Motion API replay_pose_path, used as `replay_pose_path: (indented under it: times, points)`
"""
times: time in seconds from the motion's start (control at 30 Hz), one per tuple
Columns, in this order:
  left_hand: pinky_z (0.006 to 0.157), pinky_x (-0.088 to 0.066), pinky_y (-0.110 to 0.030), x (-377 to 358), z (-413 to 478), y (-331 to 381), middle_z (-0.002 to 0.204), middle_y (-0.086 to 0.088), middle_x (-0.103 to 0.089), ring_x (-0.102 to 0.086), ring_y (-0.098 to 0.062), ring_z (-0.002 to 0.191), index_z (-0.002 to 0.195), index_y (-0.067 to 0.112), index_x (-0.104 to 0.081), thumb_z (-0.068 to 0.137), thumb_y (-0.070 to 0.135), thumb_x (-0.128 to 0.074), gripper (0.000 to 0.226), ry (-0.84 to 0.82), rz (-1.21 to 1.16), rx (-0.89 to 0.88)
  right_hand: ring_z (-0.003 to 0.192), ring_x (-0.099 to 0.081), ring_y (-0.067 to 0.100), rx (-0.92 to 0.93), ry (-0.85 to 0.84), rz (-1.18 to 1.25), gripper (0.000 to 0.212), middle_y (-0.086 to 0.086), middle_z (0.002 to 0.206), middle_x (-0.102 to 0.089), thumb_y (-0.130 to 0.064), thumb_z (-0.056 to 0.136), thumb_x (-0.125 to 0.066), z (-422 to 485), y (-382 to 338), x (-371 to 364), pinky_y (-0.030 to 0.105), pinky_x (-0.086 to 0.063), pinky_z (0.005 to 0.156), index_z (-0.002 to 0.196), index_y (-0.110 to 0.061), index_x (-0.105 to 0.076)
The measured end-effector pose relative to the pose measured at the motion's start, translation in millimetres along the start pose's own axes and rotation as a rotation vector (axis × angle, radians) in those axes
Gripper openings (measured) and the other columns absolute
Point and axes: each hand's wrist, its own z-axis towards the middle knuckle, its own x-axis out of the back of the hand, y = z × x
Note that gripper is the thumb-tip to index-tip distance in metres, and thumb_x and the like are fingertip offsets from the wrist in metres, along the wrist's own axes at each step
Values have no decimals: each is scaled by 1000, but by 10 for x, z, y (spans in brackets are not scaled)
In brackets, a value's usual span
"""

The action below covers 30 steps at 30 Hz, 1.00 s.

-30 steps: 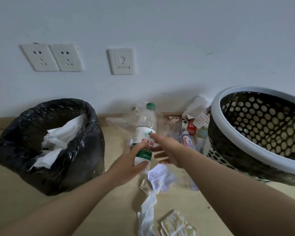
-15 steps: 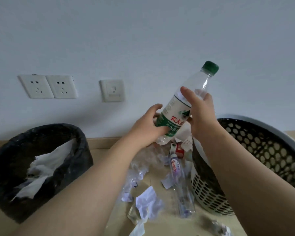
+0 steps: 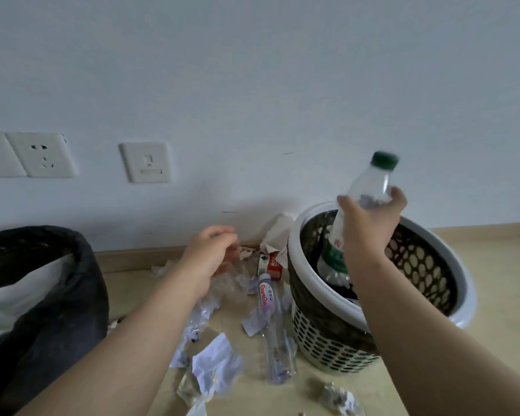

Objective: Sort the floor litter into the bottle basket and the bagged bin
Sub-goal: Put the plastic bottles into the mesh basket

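Observation:
My right hand (image 3: 370, 223) grips a clear plastic bottle (image 3: 370, 184) with a green cap, upright, its lower half inside the mouth of the white perforated basket (image 3: 321, 334) at the right. My left hand (image 3: 207, 259) hovers over the litter with loosely curled fingers and holds nothing. The black-bagged bin (image 3: 57, 310) stands at the left with white paper in it. On the floor between them lie a clear bottle with a purple label (image 3: 267, 310), crumpled white paper (image 3: 216, 364) and clear plastic wrap (image 3: 228, 283).
A red and white carton (image 3: 272, 262) and crumpled tissue (image 3: 276, 232) lie against the wall beside the basket. A foil-like wad (image 3: 336, 397) sits near the bottom edge. Wall sockets (image 3: 39, 154) and a switch plate (image 3: 146, 162) are above the skirting.
My right hand carried the green-capped bottle rightward and down into the basket mouth. My left hand let go of it and dropped back over the litter.

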Motion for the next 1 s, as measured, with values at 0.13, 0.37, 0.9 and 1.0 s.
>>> replay_pose_path:
  times: [0.13, 0.37, 0.9, 1.0]
  points:
    - [66, -44, -27, 28, 8, -166, 85, 1, -64, -61, -12, 71, 85, 23, -57, 94, 13, -50, 16, -36, 130, 41, 78, -49, 10, -290, -211, -126, 54, -1, 94, -49, -16, 79, -70, -54, 335, 52, 30, -43, 70, 122, -15, -37]
    - [77, -49, -32, 166, -32, -355, 85, 1, -65, -62, -12, 72, 85, 23, -60, 91, 13, -51, 15, -18, 270, 113, 69, -44, 11, -308, -335, -412, 28, 4, 101, -53, -4, 85, -57, -52, 467, 0, 28, -45, 66, 112, -9, -52]
    - [57, -37, -23, 562, 161, -793, 78, 2, -58, -57, -16, 70, 79, 26, -52, 91, 18, -48, 15, -22, 562, 140, 104, -55, 23, 478, -987, -840, 27, 4, 116, -58, -17, 92, -47, -1106, 936, -414, 36, -49, 85, 117, -16, -56]
    - [63, -38, -25, 743, 90, -1094, 78, -1, -54, -53, -21, 79, 72, 26, -48, 92, 16, -46, 23, -70, 780, 182, 123, -45, 24, 228, -1029, -1074, 38, 3, 136, -46, -17, 90, -47, -1146, 1415, -236, 34, -43, 98, 127, -23, -47]
